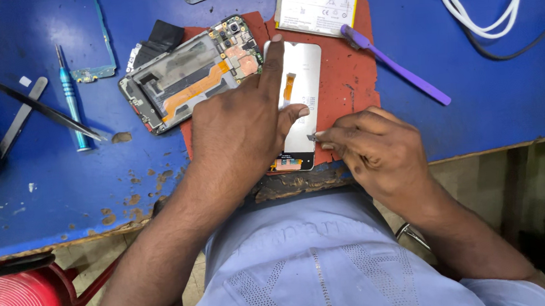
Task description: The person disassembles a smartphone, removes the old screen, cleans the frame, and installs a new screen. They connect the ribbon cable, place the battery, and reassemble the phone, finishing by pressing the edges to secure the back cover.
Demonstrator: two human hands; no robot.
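A white phone display panel point(302, 69) lies back-up on a red mat point(344, 85), with an orange flex cable on it. My left hand point(239, 126) presses down on the panel, index finger stretched along its left edge and thumb on its middle. My right hand point(373, 147) pinches a small thin dark tool at the panel's lower right edge. An opened phone frame point(186, 82), with an orange flex ribbon and a circuit board, lies tilted just left of the panel.
A battery point(317, 5) and a purple brush point(396, 66) lie at the mat's far side. Tweezers point(43, 110), a blue screwdriver point(70, 99) and a thin board strip point(105, 40) rest on the blue table at left. White cable point(485, 14) at top right; red stool point(17, 304) below left.
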